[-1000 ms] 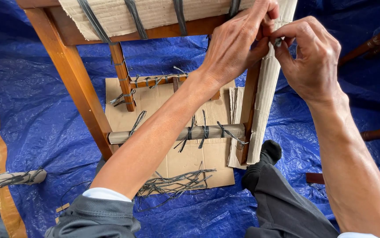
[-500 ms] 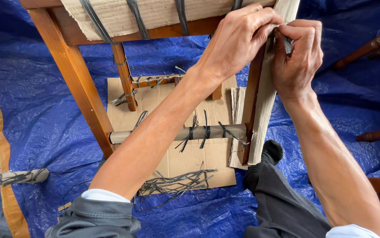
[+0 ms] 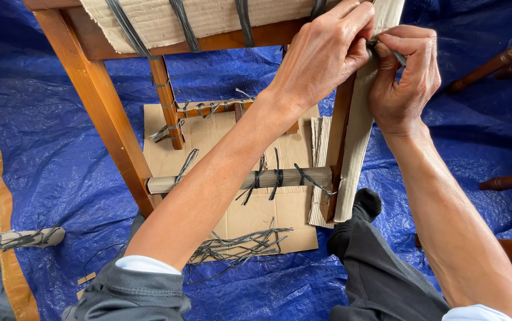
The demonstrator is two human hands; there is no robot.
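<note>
Since the two earlier views the right hand [image 3: 403, 77] has drawn in from a wider reach and now sits tight against the left hand [image 3: 327, 50], both at the top corner of the chair frame [image 3: 104, 113]; the work has narrowed from positioning to fine fingertip work at one spot. Right hand: thumb and forefinger pinched on a thin dark strand [image 3: 396, 56], grey, flat, plastic-like. Left hand: fingers curled and pressing on the pale cardboard strip [image 3: 357, 137] that runs down the frame's upright, at the same corner where the strand ends. Frame is orange-brown varnished wood, square-edged legs, smooth finish. Across its top, coarse beige woven fabric [image 3: 208, 18] with frayed edge, crossed by dark straps [image 3: 126, 27]. Lower rung [image 3: 238, 180] is round, wrapped in pale paper or bark-like covering, bound with loose dark ties. Beneath, a flat sheet of corrugated cardboard [image 3: 273, 217] on the floor, with a scatter of cut dark strands [image 3: 241, 244] at its near edge. Floor covering is a crinkled blue tarpaulin [image 3: 42, 154], glossy. Another wrapped rung [image 3: 15, 239] lies at the tarpaulin's left edge.
</note>
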